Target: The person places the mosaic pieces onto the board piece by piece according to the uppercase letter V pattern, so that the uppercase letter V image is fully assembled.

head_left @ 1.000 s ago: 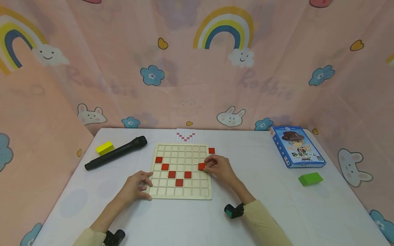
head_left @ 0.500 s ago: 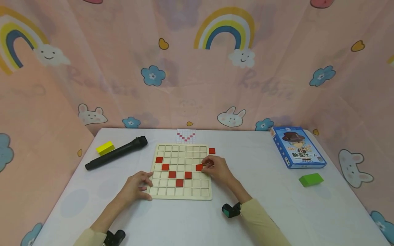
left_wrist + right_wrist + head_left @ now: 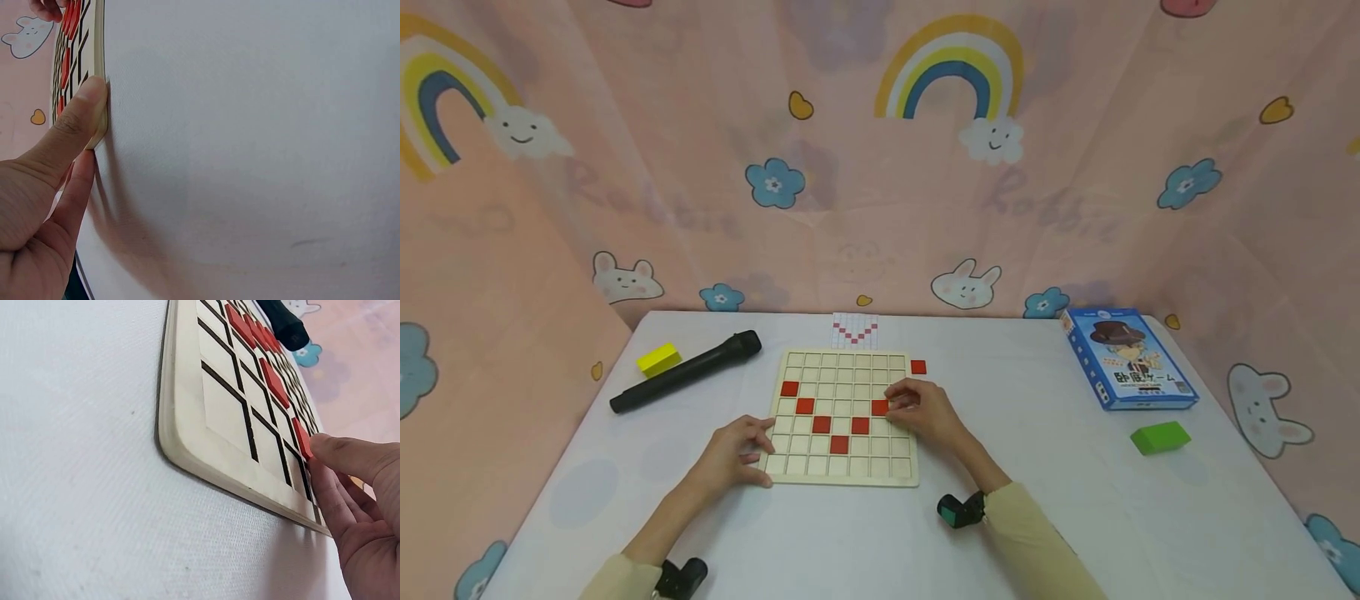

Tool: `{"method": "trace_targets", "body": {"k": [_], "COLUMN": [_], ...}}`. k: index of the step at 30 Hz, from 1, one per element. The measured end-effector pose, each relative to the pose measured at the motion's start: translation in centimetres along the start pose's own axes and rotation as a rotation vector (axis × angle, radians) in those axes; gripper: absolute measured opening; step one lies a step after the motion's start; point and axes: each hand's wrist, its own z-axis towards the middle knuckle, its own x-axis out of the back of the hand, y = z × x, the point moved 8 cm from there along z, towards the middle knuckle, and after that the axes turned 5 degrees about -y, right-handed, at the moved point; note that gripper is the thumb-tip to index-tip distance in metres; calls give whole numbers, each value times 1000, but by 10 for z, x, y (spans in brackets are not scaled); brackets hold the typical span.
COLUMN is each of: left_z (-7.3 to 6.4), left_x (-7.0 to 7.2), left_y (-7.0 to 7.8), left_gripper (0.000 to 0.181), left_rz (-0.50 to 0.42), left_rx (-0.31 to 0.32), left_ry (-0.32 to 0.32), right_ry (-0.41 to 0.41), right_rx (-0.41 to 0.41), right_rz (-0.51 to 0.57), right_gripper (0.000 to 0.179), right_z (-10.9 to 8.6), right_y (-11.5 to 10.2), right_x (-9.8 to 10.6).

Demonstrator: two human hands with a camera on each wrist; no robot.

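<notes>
A cream wooden grid board [image 3: 820, 478] lies flat on the table, with several red square tiles in its cells forming a V. My left hand [image 3: 735, 452] holds the board's near left corner; in the left wrist view the thumb [image 3: 75, 119] presses on the rim and a finger touches the side. Over the board's right part, my right hand [image 3: 927, 412] pinches a red tile [image 3: 879, 407] between thumb and fingers. That tile [image 3: 302, 439] sits at a cell in the right wrist view, partly covered by the fingertips. Another red tile [image 3: 918, 367] lies off the board's far right corner.
Behind the board is a small card [image 3: 854, 331] printed with a red V pattern. A black microphone [image 3: 685, 372] and a yellow block [image 3: 658, 359] lie at left. At right are a blue game box [image 3: 1131, 358] and a green block [image 3: 1161, 437]. A patterned curtain backs the table.
My right hand has moved slightly left over the board, carrying the red tile from the right edge inward by about one cell. The left hand stays at the board's corner.
</notes>
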Motion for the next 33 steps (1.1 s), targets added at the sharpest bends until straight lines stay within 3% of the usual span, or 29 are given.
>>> {"method": "trace_targets", "body": {"k": [10, 21, 27, 33], "left_z": [3, 2, 1, 0], "left_x": [0, 2, 2, 0], "left_y": [0, 0, 0, -2], "left_gripper": [38, 39, 39, 38], "left_rz": [8, 10, 9, -7], "left_rx": [-7, -17, -34, -13], "left_ry": [-5, 1, 1, -2], "right_ry": [25, 185, 208, 213], "right_rx": [-13, -44, -63, -57], "right_rz": [102, 3, -51, -116], "right_gripper": [29, 30, 37, 30], "right_z": [-3, 4, 20, 33], "right_y": [10, 32, 41, 42], "right_x": [20, 58, 62, 63]}}
